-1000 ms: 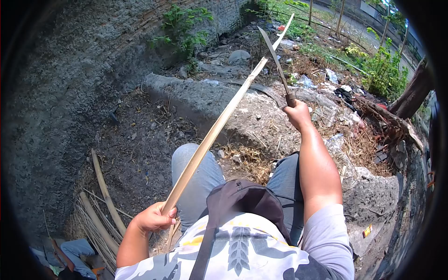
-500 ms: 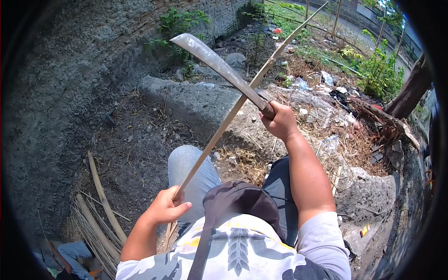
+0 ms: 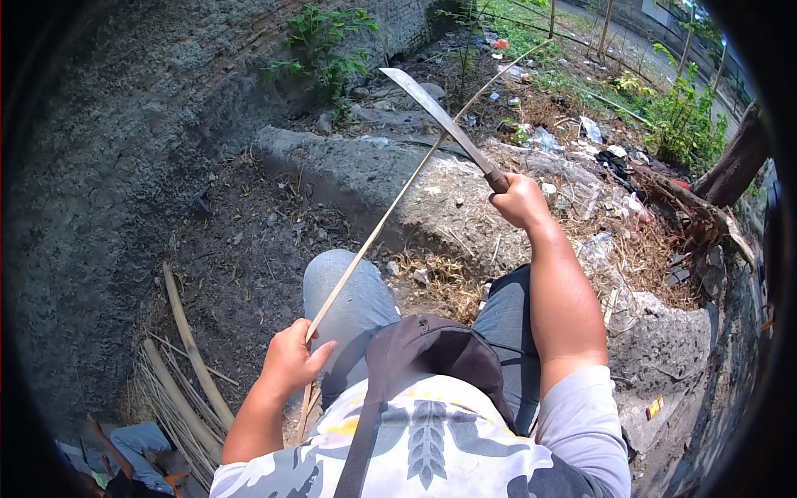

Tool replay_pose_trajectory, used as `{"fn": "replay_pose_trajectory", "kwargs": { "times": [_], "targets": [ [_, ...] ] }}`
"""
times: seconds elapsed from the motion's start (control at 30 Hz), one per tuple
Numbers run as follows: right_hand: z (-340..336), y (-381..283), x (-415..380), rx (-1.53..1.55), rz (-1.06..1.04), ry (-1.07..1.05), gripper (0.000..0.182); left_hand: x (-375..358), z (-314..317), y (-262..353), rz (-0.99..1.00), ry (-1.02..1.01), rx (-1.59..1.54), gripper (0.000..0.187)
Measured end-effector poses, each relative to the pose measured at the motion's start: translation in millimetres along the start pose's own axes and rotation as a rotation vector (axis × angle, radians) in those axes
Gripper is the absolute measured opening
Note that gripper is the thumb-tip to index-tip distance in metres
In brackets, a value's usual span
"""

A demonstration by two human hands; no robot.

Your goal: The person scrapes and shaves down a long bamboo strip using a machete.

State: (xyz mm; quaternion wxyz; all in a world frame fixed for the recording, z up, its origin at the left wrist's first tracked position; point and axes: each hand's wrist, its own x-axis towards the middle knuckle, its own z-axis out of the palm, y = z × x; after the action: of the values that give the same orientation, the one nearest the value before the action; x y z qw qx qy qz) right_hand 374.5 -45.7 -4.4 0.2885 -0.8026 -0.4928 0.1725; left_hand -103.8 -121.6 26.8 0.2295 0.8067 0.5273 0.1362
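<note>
A long, thin bamboo strip runs from my left hand up and away to the far right. My left fingers are wrapped round its near part, in front of my left knee, and the thumb sticks out. In my right hand is a machete, gripped by its brown handle. Its grey blade points up and to the left and crosses the strip past the strip's middle. Blade and strip overlap at this crossing. The strip's narrow side faces me, so it looks slim.
Bamboo pieces and a bundle of thin strips lie on the ground at the left. A low concrete slab crosses ahead, beside a rough wall. Litter and dry grass lie at the right near a tree trunk. Another person's leg shows at lower left.
The machete has shifted right, and its blade tip has swung right too. The bamboo strip has turned from its broad side to its narrow side. Both hands keep their hold.
</note>
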Motion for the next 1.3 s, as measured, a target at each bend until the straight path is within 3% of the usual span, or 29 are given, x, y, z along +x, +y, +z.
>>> {"fn": "replay_pose_trajectory", "kwargs": {
  "times": [0.1,0.17,0.43,0.57,0.7,0.93,1.1,1.17,1.23,1.3],
  "targets": [
    [-4,-4,-12,-0.105,0.013,-0.004,0.026,6,1,-10,-0.001,0.059,0.054,0.037],
    [0,-8,-19,-0.111,-0.104,-0.044,0.024,12,5,-12,0.006,0.09,0.07,0.037],
    [40,-71,-46,-0.265,-0.827,-0.2,0.014,26,11,4,-0.078,0.147,0.052,0.035],
    [48,-64,-25,-0.218,-0.708,-0.195,0.017,19,7,1,-0.079,0.207,-0.003,0.034],
    [45,-44,10,0.198,-0.28,-0.438,0.03,-4,11,8,-0.081,0.3,-0.032,0.033],
    [47,-56,3,0.158,-0.364,-0.343,0.024,0,10,28,-0.18,0.288,0.048,0.034],
    [25,-67,-37,-0.071,-0.729,-0.271,0.015,13,6,33,-0.099,0.299,0.02,0.031],
    [26,-55,-35,-0.071,-0.903,-0.163,0.021,17,7,38,-0.095,0.28,-0.02,0.031],
    [15,-50,-30,-0.073,-0.784,-0.204,0.02,19,1,49,-0.083,0.251,-0.004,0.028],
    [23,-45,-25,-0.057,-0.794,-0.158,0.02,22,-2,53,-0.047,0.255,-0.051,0.027]
  ]
}}
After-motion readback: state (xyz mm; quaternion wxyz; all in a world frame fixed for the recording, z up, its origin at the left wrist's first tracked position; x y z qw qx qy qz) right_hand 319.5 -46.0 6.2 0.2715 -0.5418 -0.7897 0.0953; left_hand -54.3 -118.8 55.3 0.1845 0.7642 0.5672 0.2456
